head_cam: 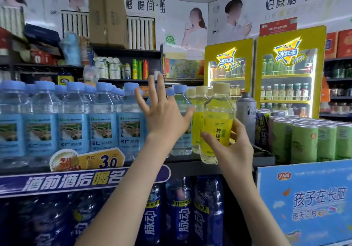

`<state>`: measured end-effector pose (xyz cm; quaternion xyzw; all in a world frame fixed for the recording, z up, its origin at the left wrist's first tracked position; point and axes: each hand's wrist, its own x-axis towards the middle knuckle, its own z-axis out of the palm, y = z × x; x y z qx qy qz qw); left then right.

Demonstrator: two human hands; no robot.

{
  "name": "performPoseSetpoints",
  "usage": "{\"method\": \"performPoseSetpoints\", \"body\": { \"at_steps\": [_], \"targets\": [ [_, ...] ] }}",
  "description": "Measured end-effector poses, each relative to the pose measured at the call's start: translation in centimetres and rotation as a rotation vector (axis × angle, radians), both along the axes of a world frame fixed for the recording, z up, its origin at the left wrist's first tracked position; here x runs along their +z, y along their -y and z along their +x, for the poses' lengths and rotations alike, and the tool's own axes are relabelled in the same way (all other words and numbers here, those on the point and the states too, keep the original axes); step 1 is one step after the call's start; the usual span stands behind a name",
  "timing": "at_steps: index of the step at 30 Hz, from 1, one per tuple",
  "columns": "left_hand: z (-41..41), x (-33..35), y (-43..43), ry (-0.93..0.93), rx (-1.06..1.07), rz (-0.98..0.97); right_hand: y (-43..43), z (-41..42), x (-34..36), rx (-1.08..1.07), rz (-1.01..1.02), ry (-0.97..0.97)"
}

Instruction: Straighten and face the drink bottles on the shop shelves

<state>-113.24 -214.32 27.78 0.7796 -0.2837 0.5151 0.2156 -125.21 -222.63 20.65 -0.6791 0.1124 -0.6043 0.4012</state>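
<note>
A yellow-labelled bottle with a cream cap (218,116) stands at the front edge of the upper shelf (186,160), tilted slightly. My right hand (231,148) grips its lower half, thumb on the front label and fingers behind. My left hand (163,112) is raised with fingers spread in front of the blue-capped water bottles (102,120), its thumb near a blue-labelled bottle (182,112). More yellow bottles (199,112) stand behind the held one. Several blue-labelled water bottles fill the shelf to the left.
Dark blue bottles (181,213) fill the lower shelf. A grey bottle (246,110) and green cans (304,142) stand right of the yellow ones, above a light-blue carton (304,203). Two yellow drink fridges (264,74) stand behind. A price sign (87,160) hangs at the shelf front.
</note>
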Motion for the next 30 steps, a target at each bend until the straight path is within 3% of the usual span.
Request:
{"method": "performPoseSetpoints", "body": {
  "at_steps": [4,10,13,16,24,30],
  "targets": [
    [0.6,-0.6,-0.4,0.042,-0.117,-0.108,-0.1,0.0,-0.2,0.034,0.016,0.017],
    [-0.4,-3.7,-0.9,0.173,-0.544,-0.366,-0.4,0.5,-0.4,0.048,0.026,0.048],
    [-1.6,-4.8,-1.8,0.025,-0.866,-0.515,-0.7,0.8,-0.7,0.034,0.012,0.059],
    [-2.2,-4.6,-3.4,-0.112,-1.051,-0.645,-0.7,1.1,-0.7,0.031,0.003,0.072],
    [-3.3,-3.1,-8.5,-0.366,-1.006,-0.713,-2.8,3.7,0.0,0.035,-0.058,-0.009],
    [-2.5,-3.4,-10.4,-0.461,-0.952,-0.68,-4.1,6.3,0.2,-0.255,-0.215,-0.132]
  ]
}}
